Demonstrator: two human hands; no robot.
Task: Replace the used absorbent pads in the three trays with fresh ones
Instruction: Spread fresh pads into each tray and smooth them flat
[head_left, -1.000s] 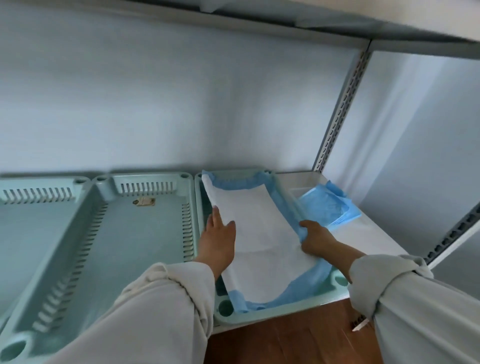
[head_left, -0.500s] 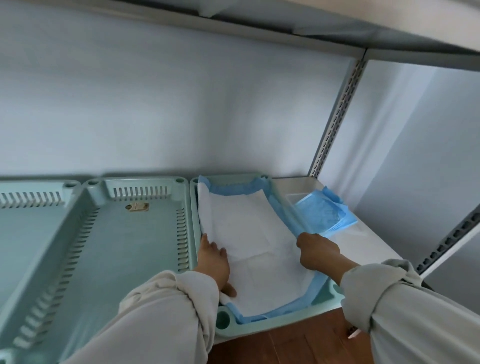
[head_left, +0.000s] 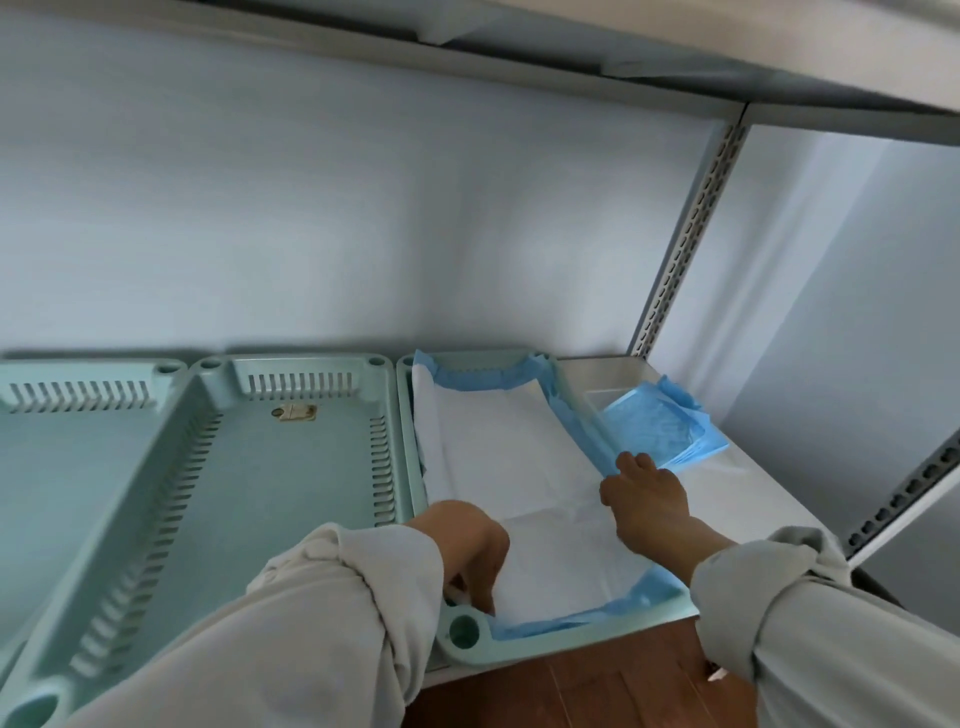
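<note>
Three pale green trays sit side by side on a shelf. The right tray (head_left: 464, 631) holds a white pad with blue edges (head_left: 509, 457) spread over its floor. My left hand (head_left: 470, 545) is at the pad's near left corner, fingers curled down onto its edge. My right hand (head_left: 644, 493) rests on the pad's right blue border, fingers laid over the tray wall. The middle tray (head_left: 291, 467) and the left tray (head_left: 78, 441) have bare floors; a small tan scrap (head_left: 293, 413) lies in the middle one.
A folded stack of blue pads (head_left: 657, 428) lies on the white shelf (head_left: 727, 483) right of the trays. A perforated metal upright (head_left: 680, 244) stands at the back right, another shelf overhead. Brown wooden floor (head_left: 571, 686) shows below the shelf edge.
My left hand slid back along the pad's left side to its near corner. My right hand stayed on the right border, fingers now stretched over the tray wall.
</note>
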